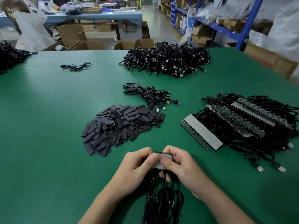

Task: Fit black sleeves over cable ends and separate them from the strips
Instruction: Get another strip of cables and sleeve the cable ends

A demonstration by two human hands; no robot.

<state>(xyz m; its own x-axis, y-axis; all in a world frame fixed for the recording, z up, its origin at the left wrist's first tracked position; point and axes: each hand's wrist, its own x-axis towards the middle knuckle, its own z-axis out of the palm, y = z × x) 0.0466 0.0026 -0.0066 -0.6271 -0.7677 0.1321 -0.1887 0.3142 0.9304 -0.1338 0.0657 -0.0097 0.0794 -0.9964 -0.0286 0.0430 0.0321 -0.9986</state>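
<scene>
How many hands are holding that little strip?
2. The left hand pinches the left end of the strip and the right hand pinches its right end. Both are near the table's front edge, in front of the sleeve pile. No other hand touches it.

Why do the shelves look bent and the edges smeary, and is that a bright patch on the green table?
Head view: the wide lens bends the blue shelves; the corners, like the person in white, are smeared; the left hand, right hand and strip look fairly sharp; light leaves a pale sheen on the left of the green table.
</scene>
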